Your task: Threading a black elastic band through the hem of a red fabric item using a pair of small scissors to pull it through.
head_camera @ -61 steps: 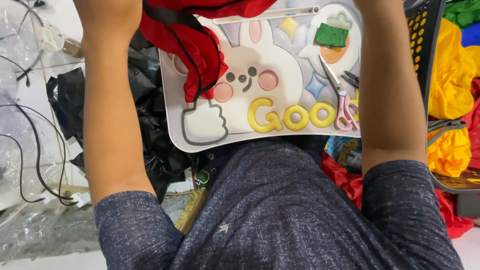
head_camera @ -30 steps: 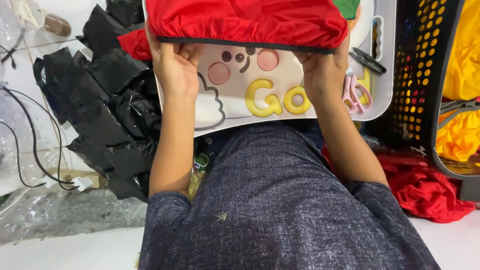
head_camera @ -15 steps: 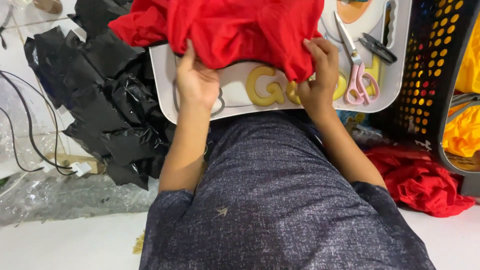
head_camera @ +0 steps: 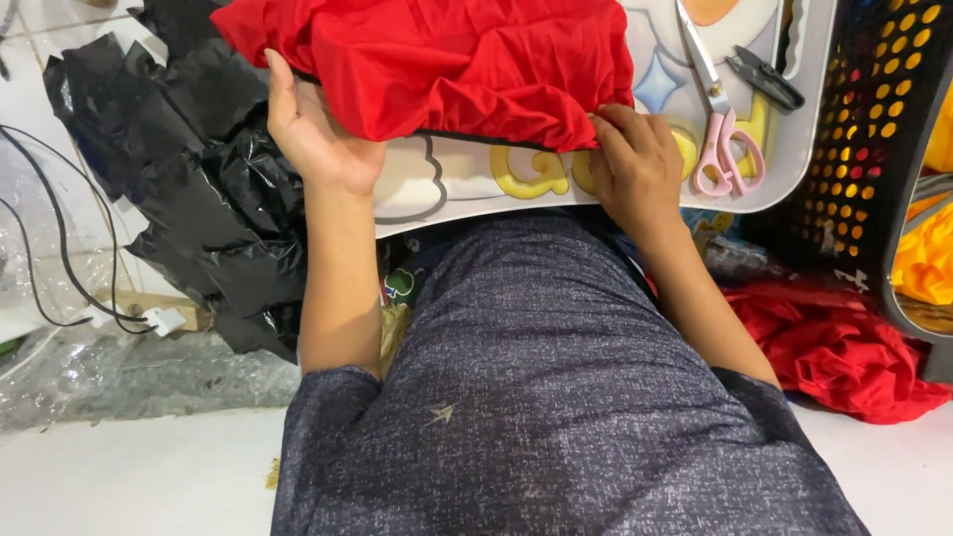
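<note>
Red cloth (head_camera: 447,65) bunched nearer; both hands (head_camera: 318,129) (head_camera: 635,164) pinch its partly cropped hem, seemingly.

The red cloth (head_camera: 437,65) ran off the top edge and covered most of the tray's (head_camera: 804,149) cartoon print. The left hand's (head_camera: 318,134) fingertips were tucked under the fabric, couldn't see them. The black basket (head_camera: 864,149) got cropped on the right.
</note>
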